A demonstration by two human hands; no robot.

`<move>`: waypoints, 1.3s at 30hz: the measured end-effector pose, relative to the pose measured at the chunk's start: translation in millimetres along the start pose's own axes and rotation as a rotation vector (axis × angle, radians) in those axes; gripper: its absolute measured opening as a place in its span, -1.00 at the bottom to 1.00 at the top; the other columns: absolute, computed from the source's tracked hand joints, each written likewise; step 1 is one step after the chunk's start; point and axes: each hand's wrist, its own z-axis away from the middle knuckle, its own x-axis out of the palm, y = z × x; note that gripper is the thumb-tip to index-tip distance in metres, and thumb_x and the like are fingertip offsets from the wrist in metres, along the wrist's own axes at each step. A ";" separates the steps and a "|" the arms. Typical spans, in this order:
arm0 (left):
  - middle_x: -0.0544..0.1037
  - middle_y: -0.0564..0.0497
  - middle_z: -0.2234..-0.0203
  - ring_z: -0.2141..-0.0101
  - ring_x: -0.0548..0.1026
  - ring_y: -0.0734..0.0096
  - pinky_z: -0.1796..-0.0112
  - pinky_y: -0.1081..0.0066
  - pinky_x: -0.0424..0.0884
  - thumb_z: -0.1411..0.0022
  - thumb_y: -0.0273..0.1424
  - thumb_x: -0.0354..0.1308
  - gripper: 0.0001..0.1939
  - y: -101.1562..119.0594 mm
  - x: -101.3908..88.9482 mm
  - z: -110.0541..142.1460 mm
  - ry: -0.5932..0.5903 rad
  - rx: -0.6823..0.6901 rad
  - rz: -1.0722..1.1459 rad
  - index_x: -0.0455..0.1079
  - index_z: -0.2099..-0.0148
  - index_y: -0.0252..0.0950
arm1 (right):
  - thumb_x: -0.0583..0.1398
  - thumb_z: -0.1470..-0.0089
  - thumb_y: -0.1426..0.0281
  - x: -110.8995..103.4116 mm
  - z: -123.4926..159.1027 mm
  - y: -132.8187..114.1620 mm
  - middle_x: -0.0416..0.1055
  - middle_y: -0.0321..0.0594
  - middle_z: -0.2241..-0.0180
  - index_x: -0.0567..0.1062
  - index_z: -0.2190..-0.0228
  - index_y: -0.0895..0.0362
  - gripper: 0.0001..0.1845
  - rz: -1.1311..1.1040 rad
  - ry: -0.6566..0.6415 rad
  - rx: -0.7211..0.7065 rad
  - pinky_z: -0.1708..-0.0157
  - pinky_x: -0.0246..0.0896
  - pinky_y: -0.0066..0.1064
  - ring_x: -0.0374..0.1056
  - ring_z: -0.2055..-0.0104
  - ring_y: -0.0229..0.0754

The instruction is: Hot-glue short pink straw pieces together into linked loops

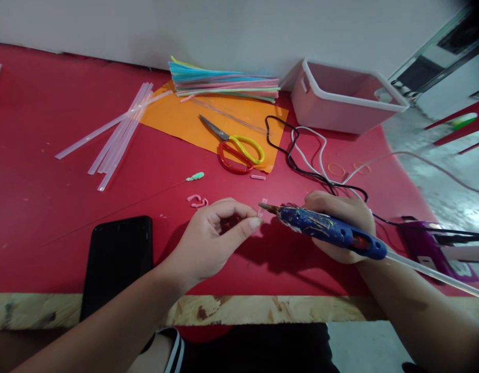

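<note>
The single view looks from the person's head, forward and down across the table point(37, 191) to the wall point(107, 31) behind. It is near enough that the left hand point(214, 235) and right hand point(340, 220) show large, with the lap point(258, 347) at the bottom edge.

The red-topped table point(37, 197) carries a phone point(117, 261) at lower left, glue sticks point(121, 132) at upper left, scissors point(234, 147) and pipe cleaners point(224, 83) on orange paper point(165, 116) at upper centre, and a pink bin point(336, 106) at upper right.
</note>
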 end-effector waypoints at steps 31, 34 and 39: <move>0.58 0.09 0.44 0.38 0.53 0.53 0.30 0.54 0.44 -0.25 -0.43 0.28 -0.92 2.3 0.3 -0.6 -0.006 -0.051 0.074 0.51 0.33 -0.30 | 0.24 0.01 0.46 -0.2 3.6 2.4 0.47 -0.22 0.42 0.42 0.22 0.05 -0.75 -0.028 -0.033 -0.025 0.42 0.34 -0.37 0.42 0.42 -0.20; 0.59 0.09 0.42 0.36 0.54 0.52 0.27 0.54 0.45 -0.25 -0.42 0.29 -0.92 1.1 0.0 -0.9 -0.009 -0.039 0.067 0.52 0.32 -0.29 | 0.24 0.01 0.46 0.0 5.9 4.0 0.47 -0.23 0.41 0.44 0.22 0.05 -0.75 -0.035 -0.022 0.001 0.40 0.34 -0.36 0.42 0.41 -0.20; 0.59 0.06 0.40 0.35 0.54 0.48 0.26 0.50 0.45 -0.25 -0.41 0.28 -0.92 0.2 0.1 -0.6 0.000 -0.038 0.050 0.52 0.31 -0.29 | 0.24 0.00 0.43 0.5 5.8 3.8 0.52 -0.23 0.40 0.44 0.24 0.04 -0.78 -0.044 0.003 0.005 0.42 0.37 -0.35 0.47 0.42 -0.17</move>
